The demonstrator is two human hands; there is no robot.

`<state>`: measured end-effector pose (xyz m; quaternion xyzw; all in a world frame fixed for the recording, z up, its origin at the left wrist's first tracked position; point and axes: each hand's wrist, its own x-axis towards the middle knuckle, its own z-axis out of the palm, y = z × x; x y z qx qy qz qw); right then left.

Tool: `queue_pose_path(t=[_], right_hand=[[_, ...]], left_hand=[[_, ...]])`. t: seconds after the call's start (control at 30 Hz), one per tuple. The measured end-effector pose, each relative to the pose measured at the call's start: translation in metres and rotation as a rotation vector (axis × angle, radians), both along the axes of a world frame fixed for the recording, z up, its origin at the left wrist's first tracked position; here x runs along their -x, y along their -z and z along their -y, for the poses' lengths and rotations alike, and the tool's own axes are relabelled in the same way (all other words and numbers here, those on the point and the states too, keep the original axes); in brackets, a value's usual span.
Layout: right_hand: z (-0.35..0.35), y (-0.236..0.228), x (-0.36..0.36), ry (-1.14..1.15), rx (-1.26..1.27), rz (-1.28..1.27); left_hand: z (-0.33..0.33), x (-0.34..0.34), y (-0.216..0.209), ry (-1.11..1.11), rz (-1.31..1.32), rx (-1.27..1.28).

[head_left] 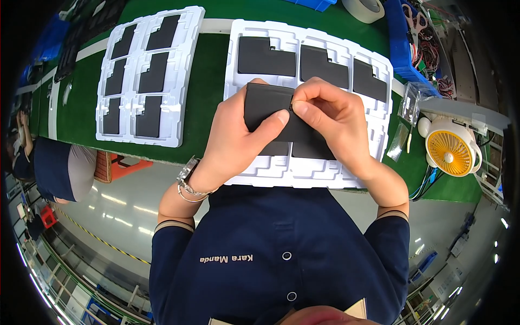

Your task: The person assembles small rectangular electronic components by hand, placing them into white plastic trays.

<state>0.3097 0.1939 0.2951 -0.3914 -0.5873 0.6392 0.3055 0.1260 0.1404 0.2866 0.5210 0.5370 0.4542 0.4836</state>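
Note:
A flat black L-shaped battery pack (265, 100) is held up over the white moulded tray (314, 177) in front of me. My left hand (230, 132) grips its left side, thumb lying across the face. With thumb and index finger, my right hand (346, 122) pinches a tiny part at the pack's notch; the fingertips mostly cover it. Beyond my hands, three similar packs (265, 60) lie in the tray's far row. Others (311, 150) show partly below my hands. To the left, a second white tray (182, 81) holds several more black packs (154, 73).
On the right stand a white fan with yellow blades (448, 153) and a blue bin (400, 49) with scissors (416, 24) and wires. Clear plastic bags (410, 105) lie between. A tape roll (364, 10) sits at the back. Another person (59, 170) is at far left.

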Motion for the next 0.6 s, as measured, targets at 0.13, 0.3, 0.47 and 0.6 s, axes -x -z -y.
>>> queue_pose_path(t=[0.13, 0.3, 0.47, 0.6], right_hand=[[-0.007, -0.008, -0.003, -0.07, -0.022, 0.006], [-0.012, -0.025, -0.025, -0.305, -0.124, 0.311], [0.007, -0.026, -0.066, -0.046, -0.262, 0.377], [0.03, -0.012, -0.127, 0.28, -0.256, 0.538]], left_hand=[[0.0, 0.001, 0.002, 0.002, 0.09, 0.026], [0.0, -0.002, 0.004, 0.052, 0.193, 0.063], [0.005, -0.014, 0.001, 0.138, 0.121, 0.173], [0.007, -0.017, 0.011, 0.245, -0.622, -0.307]])
